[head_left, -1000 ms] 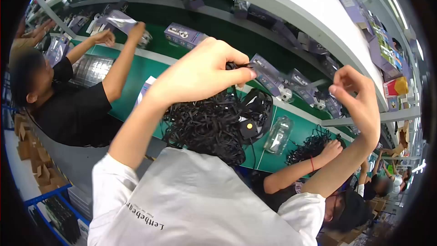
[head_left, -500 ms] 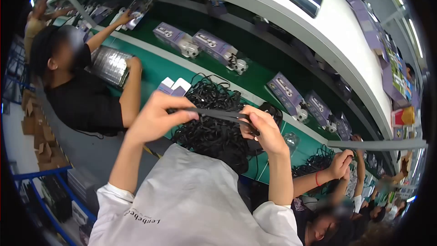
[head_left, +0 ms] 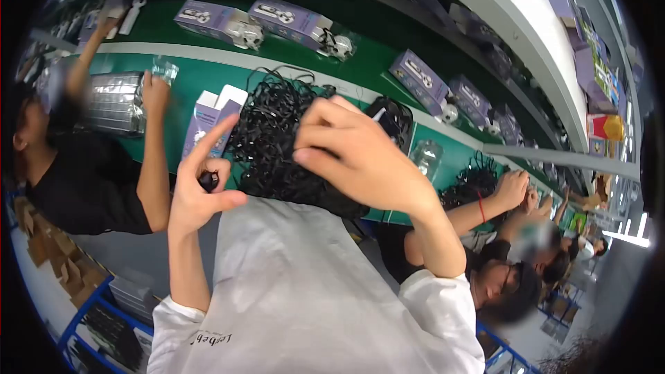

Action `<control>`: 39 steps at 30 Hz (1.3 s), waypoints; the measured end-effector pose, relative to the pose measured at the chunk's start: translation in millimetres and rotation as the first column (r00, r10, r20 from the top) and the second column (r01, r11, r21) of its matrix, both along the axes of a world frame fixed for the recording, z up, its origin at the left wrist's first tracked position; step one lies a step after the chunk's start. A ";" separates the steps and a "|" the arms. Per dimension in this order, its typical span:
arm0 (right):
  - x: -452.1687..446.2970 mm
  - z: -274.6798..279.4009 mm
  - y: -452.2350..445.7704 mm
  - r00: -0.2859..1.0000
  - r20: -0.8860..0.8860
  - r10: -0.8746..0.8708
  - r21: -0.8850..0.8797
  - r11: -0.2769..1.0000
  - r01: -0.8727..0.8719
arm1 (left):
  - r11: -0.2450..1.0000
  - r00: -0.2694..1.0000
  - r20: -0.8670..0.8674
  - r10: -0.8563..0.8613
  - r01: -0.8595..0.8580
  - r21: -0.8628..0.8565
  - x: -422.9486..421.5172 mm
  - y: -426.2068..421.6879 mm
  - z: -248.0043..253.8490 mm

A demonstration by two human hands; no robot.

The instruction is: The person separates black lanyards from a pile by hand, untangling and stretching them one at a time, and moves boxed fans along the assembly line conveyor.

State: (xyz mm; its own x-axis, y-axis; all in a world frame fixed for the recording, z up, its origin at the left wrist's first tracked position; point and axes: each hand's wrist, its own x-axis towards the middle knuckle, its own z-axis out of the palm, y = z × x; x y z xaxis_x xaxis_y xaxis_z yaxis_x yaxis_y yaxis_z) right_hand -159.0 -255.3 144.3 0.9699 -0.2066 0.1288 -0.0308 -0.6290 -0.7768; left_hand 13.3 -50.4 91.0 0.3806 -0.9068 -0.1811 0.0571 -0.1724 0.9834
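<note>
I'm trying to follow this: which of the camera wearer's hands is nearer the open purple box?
Left. The left hand is just this side of the box, its fingers partly overlapping it; the right hand is farther right, across the black straps.

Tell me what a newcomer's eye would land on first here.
First, the big black strap pile in mid-view. Next, the person's two hands: the left hand, at the pile's left in the view, curls fingers around a black bit, and the right hand shows in front of the pile's right side. Then the purple boxes farther back.
</note>
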 end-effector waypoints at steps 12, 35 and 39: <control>-8.0 4.6 21.7 0.938 0.122 -0.324 0.488 0.842 0.227 | 0.984 0.973 0.172 -0.154 0.166 -0.059 19.3 -52.9 7.7; 41.5 -100.1 106.8 0.937 -0.204 -0.283 0.622 0.702 0.347 | 0.894 0.623 0.650 -0.435 0.384 0.230 15.8 -35.3 6.4; 70.5 -76.3 105.3 0.979 -0.172 -0.108 0.611 0.768 0.192 | 0.888 0.739 0.500 -0.452 0.321 0.328 46.0 -12.5 25.8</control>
State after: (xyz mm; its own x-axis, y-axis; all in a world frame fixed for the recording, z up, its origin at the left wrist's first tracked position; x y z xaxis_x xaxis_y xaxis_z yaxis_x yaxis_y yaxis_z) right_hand -88.5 -150.0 68.0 0.9187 -0.3443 -0.1934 -0.2020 0.0111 -0.9793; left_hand 59.4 -62.9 116.8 0.0970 -0.9628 -0.2522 -0.5957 -0.2592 0.7602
